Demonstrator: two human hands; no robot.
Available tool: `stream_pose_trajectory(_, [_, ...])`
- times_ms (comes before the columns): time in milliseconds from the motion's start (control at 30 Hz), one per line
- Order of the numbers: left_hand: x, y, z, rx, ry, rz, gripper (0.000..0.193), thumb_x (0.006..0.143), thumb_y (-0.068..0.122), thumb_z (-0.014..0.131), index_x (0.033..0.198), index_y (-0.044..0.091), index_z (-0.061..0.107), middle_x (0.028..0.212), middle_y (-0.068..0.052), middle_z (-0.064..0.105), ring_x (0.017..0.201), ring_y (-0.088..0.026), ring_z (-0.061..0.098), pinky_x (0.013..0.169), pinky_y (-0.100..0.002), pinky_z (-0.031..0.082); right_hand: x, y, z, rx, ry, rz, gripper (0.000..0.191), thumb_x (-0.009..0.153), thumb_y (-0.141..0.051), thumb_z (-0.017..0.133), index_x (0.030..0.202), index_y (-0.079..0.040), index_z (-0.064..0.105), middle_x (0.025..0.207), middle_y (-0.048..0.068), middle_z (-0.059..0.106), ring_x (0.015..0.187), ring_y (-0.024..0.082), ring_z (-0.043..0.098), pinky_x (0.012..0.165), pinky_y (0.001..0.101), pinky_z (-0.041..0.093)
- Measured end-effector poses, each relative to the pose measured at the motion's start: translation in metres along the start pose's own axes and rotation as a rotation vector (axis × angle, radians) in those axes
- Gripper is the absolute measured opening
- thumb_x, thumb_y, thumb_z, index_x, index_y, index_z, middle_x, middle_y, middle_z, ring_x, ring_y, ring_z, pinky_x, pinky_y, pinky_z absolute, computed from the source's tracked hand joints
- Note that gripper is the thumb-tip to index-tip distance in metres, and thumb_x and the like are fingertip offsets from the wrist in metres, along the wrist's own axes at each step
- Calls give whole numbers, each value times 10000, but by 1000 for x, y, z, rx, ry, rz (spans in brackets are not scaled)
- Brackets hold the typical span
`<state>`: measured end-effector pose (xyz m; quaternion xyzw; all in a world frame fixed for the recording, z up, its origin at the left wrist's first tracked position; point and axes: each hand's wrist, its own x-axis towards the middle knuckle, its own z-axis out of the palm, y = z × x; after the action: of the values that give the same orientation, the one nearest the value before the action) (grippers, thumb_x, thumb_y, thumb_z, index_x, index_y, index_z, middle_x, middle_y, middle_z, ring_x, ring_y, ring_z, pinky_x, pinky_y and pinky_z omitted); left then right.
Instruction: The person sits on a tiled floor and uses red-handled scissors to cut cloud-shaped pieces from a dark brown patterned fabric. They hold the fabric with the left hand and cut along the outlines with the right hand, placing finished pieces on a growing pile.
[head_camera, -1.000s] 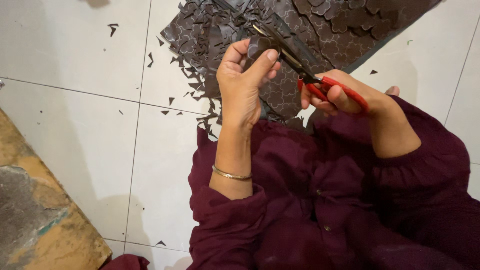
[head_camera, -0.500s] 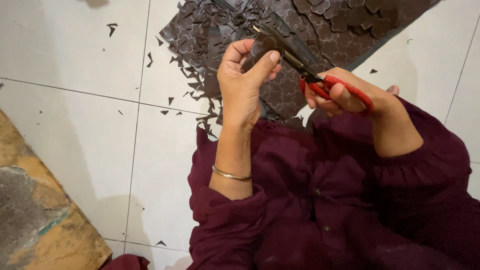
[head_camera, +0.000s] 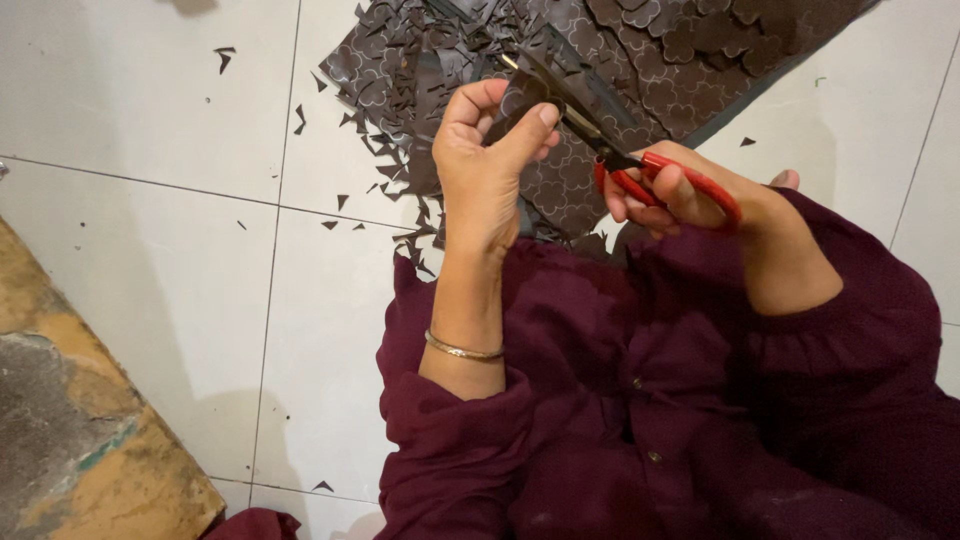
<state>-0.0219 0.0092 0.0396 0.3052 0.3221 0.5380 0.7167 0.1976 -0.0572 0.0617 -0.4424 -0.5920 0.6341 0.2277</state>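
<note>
My left hand (head_camera: 485, 165) pinches a small dark piece of sheet material (head_camera: 522, 95) between thumb and fingers, held up above my lap. My right hand (head_camera: 680, 190) grips red-handled scissors (head_camera: 610, 150); their dark blades reach up and left to the piece and meet it at its right edge. Below both hands lies a large dark brown sheet (head_camera: 650, 50) marked with flower-shaped outlines, spread on the white tiled floor (head_camera: 150, 100). Both sleeves are maroon, and a thin metal bangle (head_camera: 462, 349) circles my left wrist.
Many small dark offcuts (head_camera: 385, 170) litter the tiles around the sheet's left edge. A worn brown and grey slab (head_camera: 70, 430) fills the lower left corner. My maroon clothing (head_camera: 650, 420) covers the lower right of the view.
The hands and scissors stay nearly in place. The piece in the left hand has turned slightly against the blades.
</note>
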Motion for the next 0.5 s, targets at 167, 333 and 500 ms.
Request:
stream_pose_trajectory(167, [0,-5,0,-21,28,0,287,880,-29,793,1103,-4,614,958,-94,712,751,-124,696,669,-225,564,3,-2,6,50,17,54,1020,706,-998,401,881,-17,618,515,-14,466,438,103,453,433,278,400])
stream_pose_trajectory(333, [1,-10,2,-39,13,-10,303,873,-24,801,1102,-3,603,950,-100,712,751,-135,702,668,-232,569,2,-10,16,72,58,47,1041,718,-1004,387,951,-15,614,597,-7,456,487,101,451,455,272,378])
stream_pose_trajectory(500, [0,-9,3,-25,22,-11,301,871,-23,801,1097,-7,603,959,-98,709,753,-130,696,670,-228,566,3,-10,19,45,101,20,1050,710,-1020,358,907,-20,614,568,-20,457,478,101,469,465,261,406])
